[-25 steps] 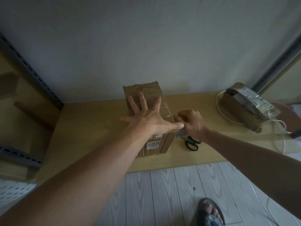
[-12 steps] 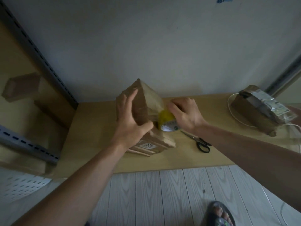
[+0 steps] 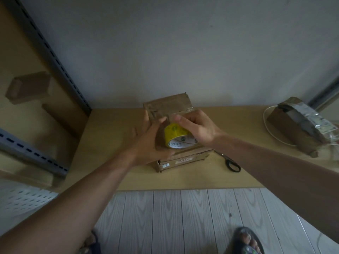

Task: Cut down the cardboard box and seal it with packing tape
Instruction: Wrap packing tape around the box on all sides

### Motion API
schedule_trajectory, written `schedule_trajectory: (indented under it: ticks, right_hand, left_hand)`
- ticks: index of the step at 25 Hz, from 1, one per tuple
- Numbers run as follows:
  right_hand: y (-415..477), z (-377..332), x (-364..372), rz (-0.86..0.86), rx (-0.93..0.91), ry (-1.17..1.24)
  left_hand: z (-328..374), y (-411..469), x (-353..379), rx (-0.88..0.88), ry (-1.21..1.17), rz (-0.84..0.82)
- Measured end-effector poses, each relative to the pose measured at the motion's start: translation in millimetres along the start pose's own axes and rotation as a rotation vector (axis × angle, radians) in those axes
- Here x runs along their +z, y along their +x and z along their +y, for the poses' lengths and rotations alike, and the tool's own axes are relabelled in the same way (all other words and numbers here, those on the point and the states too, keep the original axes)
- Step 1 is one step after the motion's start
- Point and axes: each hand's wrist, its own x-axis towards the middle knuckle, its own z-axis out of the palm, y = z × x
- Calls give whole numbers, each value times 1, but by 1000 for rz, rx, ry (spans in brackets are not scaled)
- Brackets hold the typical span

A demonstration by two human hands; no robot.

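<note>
A brown cardboard box (image 3: 169, 107) is tilted up on the wooden table (image 3: 113, 136), its near end resting on the table with its cut layered edges (image 3: 183, 159) facing me. My left hand (image 3: 148, 142) grips the box's left side, thumb across its front. My right hand (image 3: 197, 128) holds a yellow roll of packing tape (image 3: 175, 137) against the box's front face. A clear strip of tape (image 3: 180, 111) runs from the roll up over the box. Black-handled scissors (image 3: 230, 162) lie on the table just right of the box.
A second taped cardboard parcel (image 3: 297, 127) sits at the table's right end on a white cable (image 3: 269, 132). Metal shelf rails (image 3: 55, 57) and a small box (image 3: 29, 87) stand to the left. Pale floorboards (image 3: 165, 217) and my sandalled feet lie below.
The box went from lying flat under my spread left hand to tilted up on its near end. My right hand brought the tape roll from the box's right side onto its front face.
</note>
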Motion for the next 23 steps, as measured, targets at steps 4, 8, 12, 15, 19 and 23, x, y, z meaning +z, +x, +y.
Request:
schedule_trajectory:
  ticks: [4, 8, 12, 15, 19, 23]
  right_hand:
    - [-7, 9, -6, -8, 123, 165]
    - [0, 5, -12, -91, 112, 34]
    - [9, -8, -27, -181, -29, -267]
    - [16, -14, -62, -131, -153, -521]
    - [-4, 18, -126, -41, -23, -689]
    - [-39, 58, -116, -16, -7, -710]
  left_hand:
    - [24, 2, 4, -47, 207, 48]
    - [22, 6, 9, -87, 194, 33]
    - [15, 13, 5, 11, 280, 8]
    - [9, 18, -8, 74, 289, -58]
    - [5, 18, -12, 95, 296, -90]
    - [7, 20, -11, 87, 294, -102]
